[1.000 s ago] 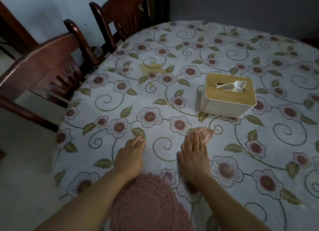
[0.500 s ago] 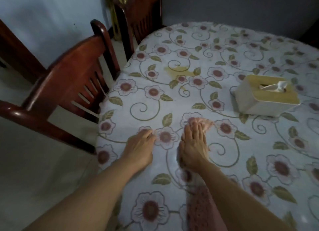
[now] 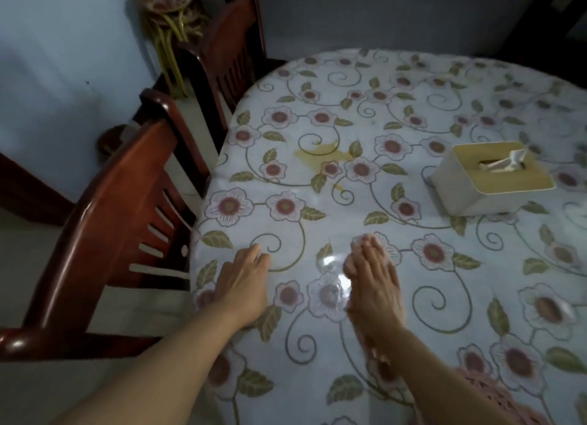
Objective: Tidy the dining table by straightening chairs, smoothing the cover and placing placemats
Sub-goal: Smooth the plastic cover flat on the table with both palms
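A white floral cover [image 3: 413,266] lies over the round dining table. My left hand [image 3: 243,283] presses flat on it near the table's left edge, fingers straight. A short way to the right, my right hand [image 3: 374,285] also lies flat on the cover with straight fingers. A pink crocheted placemat [image 3: 495,399] shows at the bottom right, partly hidden by my right forearm. Two dark red wooden chairs stand at the left: the near chair [image 3: 104,234] tight against the table edge and the far chair [image 3: 232,43] behind it.
A white tissue box [image 3: 489,178] with a wooden lid sits on the table at the right. A yellow stain [image 3: 320,153] marks the cover near the middle. Dried flowers [image 3: 168,15] stand by the blue wall behind the chairs. Pale floor lies at the left.
Both hands have slid left across the cover toward the table's edge by the near chair. The view has swung left with them, so the placemat and tissue box now sit further right.
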Motion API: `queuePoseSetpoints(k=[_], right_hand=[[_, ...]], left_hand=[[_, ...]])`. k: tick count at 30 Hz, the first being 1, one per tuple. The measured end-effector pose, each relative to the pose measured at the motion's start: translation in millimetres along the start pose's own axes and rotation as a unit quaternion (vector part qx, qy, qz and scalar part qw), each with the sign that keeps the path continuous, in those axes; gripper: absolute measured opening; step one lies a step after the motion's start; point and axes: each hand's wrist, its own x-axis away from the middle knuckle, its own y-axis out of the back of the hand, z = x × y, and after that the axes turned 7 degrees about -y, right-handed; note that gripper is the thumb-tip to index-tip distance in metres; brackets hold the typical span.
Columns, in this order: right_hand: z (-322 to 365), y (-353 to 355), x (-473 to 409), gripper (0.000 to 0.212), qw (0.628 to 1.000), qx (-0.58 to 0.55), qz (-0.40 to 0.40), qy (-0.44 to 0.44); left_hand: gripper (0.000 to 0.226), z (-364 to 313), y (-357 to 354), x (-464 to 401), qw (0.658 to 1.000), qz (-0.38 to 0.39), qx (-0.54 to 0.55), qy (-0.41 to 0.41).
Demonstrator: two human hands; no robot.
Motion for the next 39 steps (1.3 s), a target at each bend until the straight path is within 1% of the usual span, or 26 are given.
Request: queuePoseSetpoints(k=[3, 5, 7, 8, 9, 11, 12, 14, 17, 21, 22, 25, 26, 28, 31, 34, 36, 39], right_hand=[[-4.5, 5.9, -49.9, 0.092, 0.993, -0.03, -0.037, -0.106], [3.2, 3.9, -80.8, 0.084, 0.983, -0.058, -0.05, -0.169], [20.8, -0.4, -103.6, 0.076, 0.975, -0.06, -0.066, -0.201], [33.2, -2.5, -111.6, 0.074, 0.977, -0.063, -0.065, -0.193], [47.7, -5.7, -118.1, 0.07, 0.981, -0.077, -0.058, -0.166], [81.2, -15.3, -123.9, 0.063, 0.988, -0.12, -0.041, -0.084], [98.4, -20.6, -120.7, 0.067, 0.99, -0.131, -0.034, -0.049], [124.7, -30.5, -111.5, 0.068, 0.991, -0.129, -0.033, -0.016], [137.5, -31.9, -104.5, 0.055, 0.984, -0.164, -0.049, -0.05], [146.3, -3.9, -106.8, 0.06, 0.971, -0.197, -0.036, -0.134], [151.0, 2.5, -106.7, 0.057, 0.968, -0.194, -0.041, -0.156], [173.2, 27.1, -105.6, 0.026, 0.938, -0.236, -0.105, -0.229], [180.3, 35.1, -104.4, 0.021, 0.924, -0.258, -0.119, -0.257], [196.0, 51.4, -102.4, 0.019, 0.894, -0.277, -0.167, -0.311], [212.8, 69.4, -98.3, 0.02, 0.855, -0.29, -0.229, -0.365], [220.0, 80.4, -95.1, 0.023, 0.841, -0.29, -0.236, -0.39], [223.0, 86.9, -96.6, 0.026, 0.827, -0.314, -0.242, -0.397], [224.9, 91.1, -105.1, 0.025, 0.813, -0.33, -0.254, -0.407]], left_hand=[[0.052, 11.5, 14.8, -28.9, 1.0, 0.007, 0.008, 0.013], [0.056, 18.9, 22.0, -50.2, 1.0, 0.006, 0.018, 0.022], [0.058, 23.3, 28.3, -67.9, 1.0, 0.003, 0.012, 0.011], [0.058, 25.7, 31.4, -76.1, 1.0, -0.004, 0.003, 0.0], [0.057, 28.4, 34.8, -84.0, 1.0, -0.01, -0.007, -0.01], [0.055, 34.3, 43.2, -98.7, 1.0, -0.007, -0.017, -0.021], [0.055, 36.6, 47.1, -103.9, 0.999, 0.002, -0.022, -0.024], [0.05, 41.5, 56.4, -113.3, 0.998, 0.022, -0.042, -0.039], [0.041, 50.7, 73.2, -127.3, 0.993, 0.067, -0.071, -0.073], [0.039, 60.6, 102.8, -147.4, 0.979, 0.144, -0.059, -0.132], [0.04, 61.6, 110.7, -150.3, 0.975, 0.151, -0.061, -0.151], [0.043, 68.0, 137.8, -154.3, 0.964, 0.14, -0.061, -0.217], [0.043, 69.9, 145.8, -152.0, 0.961, 0.133, -0.058, -0.237], [0.042, 77.0, 166.3, -148.8, 0.949, 0.122, -0.058, -0.286], [0.045, 86.7, 187.2, -148.6, 0.934, 0.13, -0.064, -0.326], [0.043, 90.6, 201.4, -155.8, 0.928, 0.13, -0.088, -0.338], [0.042, 89.8, 208.4, -160.3, 0.925, 0.137, -0.098, -0.34], [0.043, 88.1, 214.1, -167.3, 0.923, 0.148, -0.11, -0.337]])
